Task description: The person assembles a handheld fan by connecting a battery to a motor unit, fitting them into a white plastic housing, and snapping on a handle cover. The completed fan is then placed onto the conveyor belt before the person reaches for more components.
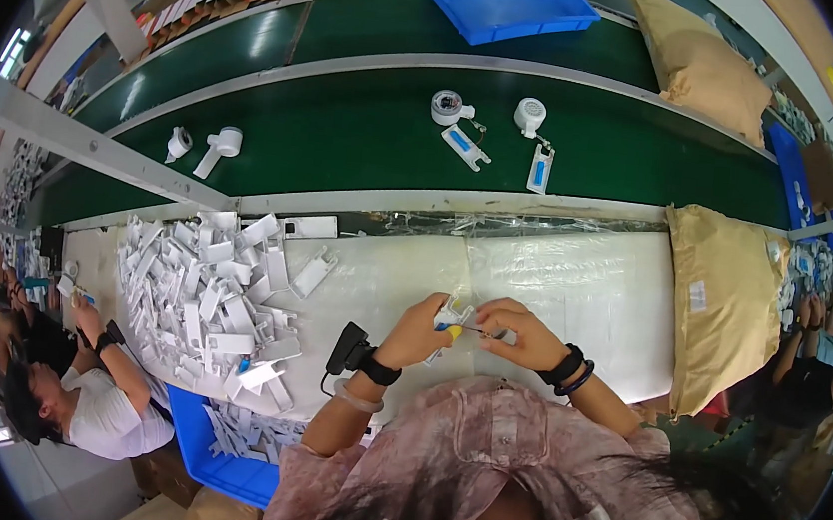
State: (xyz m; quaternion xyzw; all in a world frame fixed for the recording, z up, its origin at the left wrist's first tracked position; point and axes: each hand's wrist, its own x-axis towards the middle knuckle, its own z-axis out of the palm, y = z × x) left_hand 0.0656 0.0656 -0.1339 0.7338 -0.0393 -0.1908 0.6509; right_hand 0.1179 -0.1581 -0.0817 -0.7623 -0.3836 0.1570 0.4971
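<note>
Near my chest, above the covered table [574, 285], my left hand [417, 332] is closed on a white plastic part [451, 314]. A small yellow piece [454, 332] shows beside its fingers; its kind is unclear. Just to the right, my right hand [521, 336] pinches close to the same part. Something thin and dark runs between the two hands, too small to name. A heap of white plastic parts [218, 286] covers the table's left side.
Beyond the table runs a green conveyor belt [328, 141] carrying white round-headed devices [448, 109]. A blue tray [506, 8] stands farther back. Brown paper sacks [722, 320] lie at the right. A blue bin [260, 481] of white strips sits lower left; a person in white [112, 401] works there.
</note>
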